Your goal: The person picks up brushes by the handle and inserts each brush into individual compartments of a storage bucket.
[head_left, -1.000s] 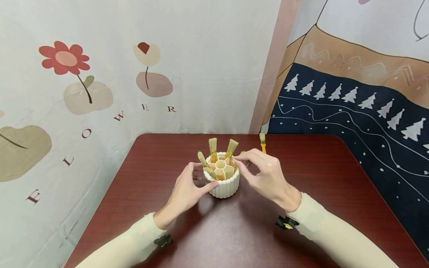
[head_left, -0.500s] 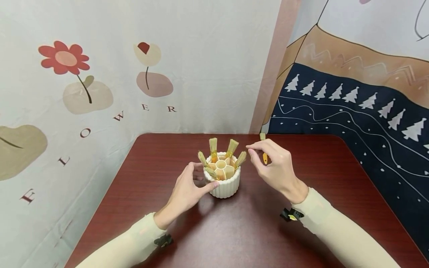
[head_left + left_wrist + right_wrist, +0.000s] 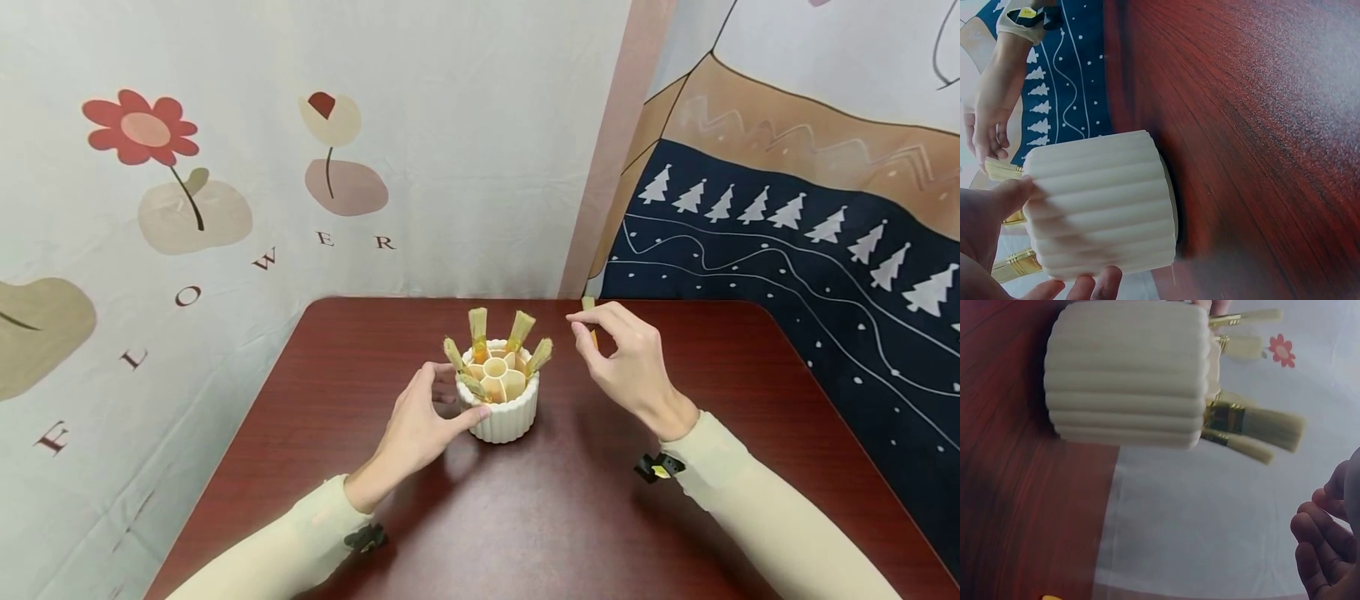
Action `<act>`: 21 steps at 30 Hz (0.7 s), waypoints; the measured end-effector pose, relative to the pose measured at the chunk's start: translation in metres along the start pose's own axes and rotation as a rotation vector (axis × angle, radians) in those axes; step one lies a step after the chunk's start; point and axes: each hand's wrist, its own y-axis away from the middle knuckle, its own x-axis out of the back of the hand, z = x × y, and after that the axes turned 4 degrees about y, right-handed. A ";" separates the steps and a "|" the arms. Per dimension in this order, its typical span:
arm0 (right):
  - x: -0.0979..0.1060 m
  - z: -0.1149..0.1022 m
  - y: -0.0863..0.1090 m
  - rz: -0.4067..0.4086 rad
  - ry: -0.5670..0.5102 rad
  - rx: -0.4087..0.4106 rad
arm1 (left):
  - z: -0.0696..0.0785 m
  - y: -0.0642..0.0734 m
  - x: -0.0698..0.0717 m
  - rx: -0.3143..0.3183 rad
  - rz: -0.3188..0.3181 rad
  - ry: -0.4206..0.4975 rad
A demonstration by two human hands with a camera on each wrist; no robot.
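A white ribbed brush holder [image 3: 508, 421] stands upright on the table, its top divided into petal-like compartments around a central ring. Several bristle-up paintbrushes [image 3: 521, 330] lean outward from it. My left hand [image 3: 411, 425] grips the holder from the left, with the thumb on the near rim; the left wrist view shows the fingers curving round its ribbed wall [image 3: 1100, 200]. To the right, my right hand [image 3: 628, 362] hovers with loosely bent fingers and nothing in them. Behind that hand lies another paintbrush [image 3: 588, 303], its orange handle mostly hidden.
A dark red wooden table [image 3: 510, 533] carries everything. A pale curtain [image 3: 465, 150] with flower prints hangs behind it, and a navy tree-patterned cloth [image 3: 750, 258] hangs along the right side.
My right hand has let go of a brush at the holder's right side and moved right and back, toward the brush on the table. My left hand keeps its hold.
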 end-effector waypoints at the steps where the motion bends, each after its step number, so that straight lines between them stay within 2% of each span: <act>1: -0.001 0.002 0.000 -0.004 0.003 -0.003 | 0.000 0.000 0.000 -0.001 0.001 0.001; 10: -0.006 0.022 0.003 -0.054 0.066 -0.048 | 0.000 0.000 0.000 -0.006 0.004 0.012; 21: -0.009 0.048 0.009 -0.215 0.110 -0.185 | -0.001 0.002 0.000 -0.014 0.016 0.007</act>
